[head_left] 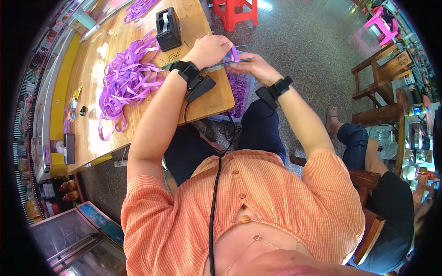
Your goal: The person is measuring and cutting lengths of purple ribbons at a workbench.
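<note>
A short band of purple ribbon point(235, 54) stretches between my two hands beyond the table's corner. My left hand point(209, 50) is closed, its fingertips pinching the ribbon's upper end. My right hand point(255, 67) is closed too, at the lower end, around a thin dark flat strip point(244, 60) that the ribbon crosses. I cannot make out what this strip is. Below them stands a clear plastic bin point(251, 87) holding many purple ribbon pieces point(238, 94). A big tangled heap of purple ribbon point(129, 83) lies on the wooden table point(193, 103), left of my left forearm.
A black tape dispenser point(168, 30) stands behind the heap, with thin dark bits point(173, 57) near it. More purple ribbon point(138, 9) lies at the table's far end. A red stool point(235, 14) and pink stool point(382, 25) stand beyond. Another person's leg point(352, 138) is at right.
</note>
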`<action>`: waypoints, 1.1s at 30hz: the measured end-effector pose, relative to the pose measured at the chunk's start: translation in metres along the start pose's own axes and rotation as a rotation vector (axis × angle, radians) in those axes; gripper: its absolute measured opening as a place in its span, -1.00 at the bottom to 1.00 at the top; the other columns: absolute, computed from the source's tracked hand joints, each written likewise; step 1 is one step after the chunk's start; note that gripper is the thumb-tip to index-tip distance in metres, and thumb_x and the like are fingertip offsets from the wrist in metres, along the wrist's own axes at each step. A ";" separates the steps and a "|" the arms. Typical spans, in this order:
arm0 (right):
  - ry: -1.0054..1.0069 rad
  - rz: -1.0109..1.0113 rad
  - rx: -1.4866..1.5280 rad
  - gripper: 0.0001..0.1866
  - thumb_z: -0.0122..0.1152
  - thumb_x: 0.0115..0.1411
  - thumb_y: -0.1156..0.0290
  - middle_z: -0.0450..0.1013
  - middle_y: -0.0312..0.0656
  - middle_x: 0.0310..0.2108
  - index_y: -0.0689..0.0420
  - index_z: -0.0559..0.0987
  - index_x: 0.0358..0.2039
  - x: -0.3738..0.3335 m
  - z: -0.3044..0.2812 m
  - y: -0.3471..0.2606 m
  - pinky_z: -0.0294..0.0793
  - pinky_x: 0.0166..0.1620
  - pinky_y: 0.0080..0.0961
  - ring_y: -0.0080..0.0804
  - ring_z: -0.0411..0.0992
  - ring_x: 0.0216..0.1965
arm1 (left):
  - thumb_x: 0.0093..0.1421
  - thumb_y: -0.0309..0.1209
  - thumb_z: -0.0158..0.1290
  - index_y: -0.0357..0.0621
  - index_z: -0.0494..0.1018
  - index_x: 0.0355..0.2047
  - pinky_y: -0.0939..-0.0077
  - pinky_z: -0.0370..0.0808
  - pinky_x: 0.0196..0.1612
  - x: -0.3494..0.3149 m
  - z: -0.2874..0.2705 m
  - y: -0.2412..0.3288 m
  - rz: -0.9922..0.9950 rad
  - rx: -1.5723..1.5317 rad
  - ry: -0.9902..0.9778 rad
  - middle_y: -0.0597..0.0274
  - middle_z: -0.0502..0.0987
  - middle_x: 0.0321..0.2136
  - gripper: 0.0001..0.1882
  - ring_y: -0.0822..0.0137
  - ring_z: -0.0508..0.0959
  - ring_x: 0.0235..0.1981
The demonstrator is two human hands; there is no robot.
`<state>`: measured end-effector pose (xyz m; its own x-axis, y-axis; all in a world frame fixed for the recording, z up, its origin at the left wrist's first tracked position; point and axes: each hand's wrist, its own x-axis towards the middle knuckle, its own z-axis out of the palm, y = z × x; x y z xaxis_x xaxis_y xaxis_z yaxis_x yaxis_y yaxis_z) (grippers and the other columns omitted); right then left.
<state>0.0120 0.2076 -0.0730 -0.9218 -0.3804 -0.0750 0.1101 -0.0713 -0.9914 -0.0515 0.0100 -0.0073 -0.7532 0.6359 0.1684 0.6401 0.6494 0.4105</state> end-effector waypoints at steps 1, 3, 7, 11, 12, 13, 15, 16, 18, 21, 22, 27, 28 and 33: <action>-0.001 -0.001 0.001 -0.67 0.23 0.26 0.33 0.57 -0.17 -0.14 0.22 0.56 -0.01 -0.004 0.003 0.002 0.48 0.00 -0.51 -0.45 0.52 -0.15 | 0.29 -0.24 -0.12 -0.12 0.59 -0.21 0.21 0.48 -0.08 -0.001 0.001 0.000 0.028 0.015 0.049 0.02 0.60 -0.28 -0.67 -0.02 0.56 -0.17; 0.048 0.050 0.068 -0.71 0.25 0.26 0.25 0.59 -0.20 -0.24 0.15 0.62 -0.09 -0.012 0.005 0.007 0.50 -0.10 -0.56 -0.53 0.52 -0.23 | 0.29 -0.24 -0.12 -0.12 0.59 -0.21 0.21 0.48 -0.08 0.001 0.001 0.001 0.043 0.030 0.053 0.02 0.60 -0.28 -0.67 -0.02 0.57 -0.17; 0.159 0.061 0.124 -0.80 0.30 0.24 0.28 0.59 -0.24 -0.38 0.16 0.64 -0.28 -0.020 0.006 0.015 0.51 -0.25 -0.62 -0.57 0.52 -0.39 | 0.28 -0.27 -0.10 -0.14 0.59 -0.21 0.22 0.48 -0.08 0.000 -0.001 0.006 0.031 0.000 0.040 0.00 0.60 -0.27 -0.69 -0.02 0.56 -0.16; 0.197 0.033 0.076 -0.81 0.32 0.22 0.29 0.58 -0.27 -0.43 0.15 0.63 -0.31 -0.027 0.020 0.006 0.49 -0.32 -0.65 -0.60 0.50 -0.44 | 0.27 -0.29 -0.07 -0.17 0.58 -0.21 0.21 0.47 -0.07 -0.006 -0.004 0.005 0.021 -0.080 0.055 -0.02 0.60 -0.30 -0.71 -0.05 0.56 -0.16; 0.212 0.004 0.070 -0.81 0.33 0.21 0.29 0.58 -0.27 -0.44 0.15 0.63 -0.32 -0.029 0.023 0.003 0.48 -0.34 -0.65 -0.61 0.50 -0.45 | 0.26 -0.29 -0.05 -0.18 0.59 -0.22 0.24 0.50 -0.16 -0.008 -0.005 0.007 0.075 -0.042 0.191 0.00 0.61 -0.36 -0.71 0.00 0.58 -0.27; 0.226 -0.025 0.066 -0.81 0.33 0.21 0.28 0.58 -0.28 -0.45 0.15 0.63 -0.32 -0.031 0.026 0.001 0.47 -0.36 -0.65 -0.61 0.49 -0.46 | 0.26 -0.29 -0.03 -0.20 0.59 -0.22 0.28 0.52 -0.26 -0.012 -0.006 0.009 0.129 -0.004 0.327 0.01 0.61 -0.41 -0.72 0.04 0.61 -0.37; 0.256 -0.024 0.101 -0.82 0.33 0.20 0.30 0.58 -0.28 -0.44 0.15 0.64 -0.34 -0.038 0.028 -0.007 0.46 -0.38 -0.66 -0.61 0.49 -0.46 | 0.26 -0.29 -0.05 -0.22 0.57 -0.24 0.29 0.53 -0.32 -0.022 -0.022 0.037 -0.052 -0.169 0.112 0.02 0.60 -0.47 -0.71 0.10 0.60 -0.46; 0.271 -0.023 0.136 -0.83 0.33 0.19 0.31 0.58 -0.29 -0.44 0.16 0.65 -0.35 -0.039 0.031 -0.010 0.45 -0.40 -0.67 -0.62 0.49 -0.46 | 0.26 -0.28 -0.08 -0.25 0.54 -0.26 0.30 0.55 -0.39 -0.028 -0.031 0.048 -0.245 -0.325 -0.099 0.03 0.59 -0.52 -0.70 0.16 0.60 -0.55; 0.282 -0.036 0.168 -0.83 0.31 0.20 0.31 0.57 -0.29 -0.44 0.16 0.64 -0.34 -0.040 0.035 -0.011 0.44 -0.40 -0.67 -0.62 0.48 -0.45 | 0.29 -0.27 -0.09 -0.26 0.51 -0.28 0.40 0.49 -0.50 -0.032 -0.036 0.055 -0.347 -0.464 -0.283 0.10 0.55 -0.57 -0.70 0.28 0.54 -0.62; 0.305 -0.043 0.201 -0.84 0.27 0.22 0.33 0.56 -0.29 -0.46 0.17 0.62 -0.32 -0.041 0.038 -0.012 0.44 -0.41 -0.67 -0.62 0.48 -0.46 | 0.36 -0.24 -0.14 -0.23 0.44 -0.31 0.60 0.35 -0.67 -0.034 -0.034 0.056 -0.458 -0.632 -0.496 0.25 0.48 -0.61 -0.69 0.50 0.45 -0.67; 0.317 -0.039 0.202 -0.84 0.25 0.24 0.34 0.55 -0.29 -0.47 0.17 0.61 -0.30 -0.041 0.039 -0.012 0.44 -0.41 -0.69 -0.63 0.48 -0.48 | 0.36 -0.24 -0.14 -0.23 0.44 -0.31 0.60 0.35 -0.67 -0.033 -0.031 0.050 -0.485 -0.799 -0.478 0.23 0.49 -0.58 -0.70 0.49 0.46 -0.66; 0.318 -0.024 0.063 -0.78 0.26 0.24 0.24 0.51 -0.34 -0.52 0.14 0.63 -0.33 -0.049 0.042 -0.036 0.36 -0.48 -0.73 -0.65 0.44 -0.53 | 0.36 -0.25 -0.14 -0.24 0.43 -0.28 0.59 0.38 -0.66 -0.038 -0.023 0.039 -0.502 -1.032 -0.431 0.20 0.51 -0.53 -0.71 0.46 0.47 -0.63; 0.321 -0.006 -0.056 -0.76 0.26 0.24 0.20 0.50 -0.36 -0.54 0.13 0.63 -0.35 -0.050 0.038 -0.046 0.33 -0.50 -0.75 -0.67 0.42 -0.54 | 0.37 -0.24 -0.12 -0.20 0.42 -0.26 0.60 0.33 -0.65 -0.040 -0.022 0.041 -0.499 -1.028 -0.426 0.24 0.49 -0.54 -0.73 0.47 0.45 -0.63; 0.176 -0.166 -0.174 -0.69 0.31 0.21 0.13 0.51 -0.38 -0.50 0.16 0.63 -0.34 -0.011 0.046 -0.119 0.23 -0.51 -0.77 -0.75 0.27 -0.59 | 0.34 -0.22 -0.07 -0.16 0.41 -0.22 0.60 0.30 -0.64 -0.040 -0.025 0.055 -0.457 -1.004 -0.395 0.28 0.46 -0.55 -0.75 0.48 0.43 -0.62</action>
<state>0.0260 0.1778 0.0505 -0.9738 -0.2102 0.0874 -0.0990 0.0457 -0.9940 0.0100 0.0098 0.0307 -0.6699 0.6283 -0.3955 -0.2183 0.3425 0.9138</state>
